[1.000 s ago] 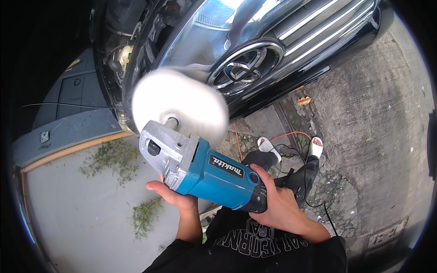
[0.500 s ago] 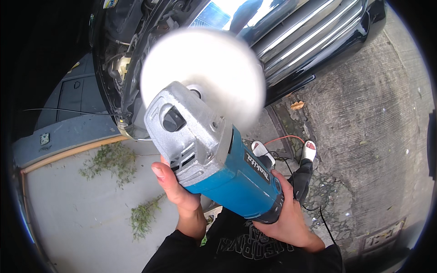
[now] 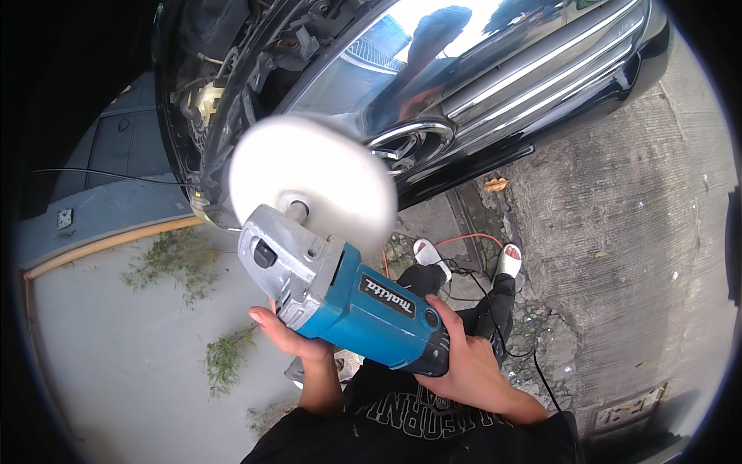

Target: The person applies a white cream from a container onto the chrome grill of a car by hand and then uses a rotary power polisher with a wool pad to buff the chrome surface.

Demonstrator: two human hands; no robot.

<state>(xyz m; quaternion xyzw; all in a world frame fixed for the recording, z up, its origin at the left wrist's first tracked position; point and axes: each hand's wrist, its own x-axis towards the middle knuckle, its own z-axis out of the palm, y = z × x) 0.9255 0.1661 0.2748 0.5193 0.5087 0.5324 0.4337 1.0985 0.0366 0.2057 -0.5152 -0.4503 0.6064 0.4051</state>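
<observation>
Across the middle of the head view is a blue polisher (image 3: 352, 305) with a silver metal head. Its round white pad (image 3: 309, 166) is smeared, as if spinning. My left hand (image 3: 300, 340) cradles the silver head from the near left side; the thumb shows, while the other fingers are hidden behind the tool. Around the dark rear end my right hand (image 3: 471, 367) is closed, thumb along the top. Just past the pad lies a car's glossy dark front panel (image 3: 332, 89), which carries a chrome ring emblem (image 3: 444, 127). Whether the pad touches the panel I cannot tell.
Chrome grille bars (image 3: 541, 69) run to the upper right. An exposed engine bay (image 3: 224, 93) is at upper left. A black cord (image 3: 502, 340) hangs beside my legs, near an orange cord (image 3: 468, 237) on the concrete ground (image 3: 603, 232). A pale wall (image 3: 100, 332) with weeds stands left.
The polisher now appears smaller and lower, its pad shifted down and left in view. More of the car's front panel and the ring emblem show. Both hands keep their hold.
</observation>
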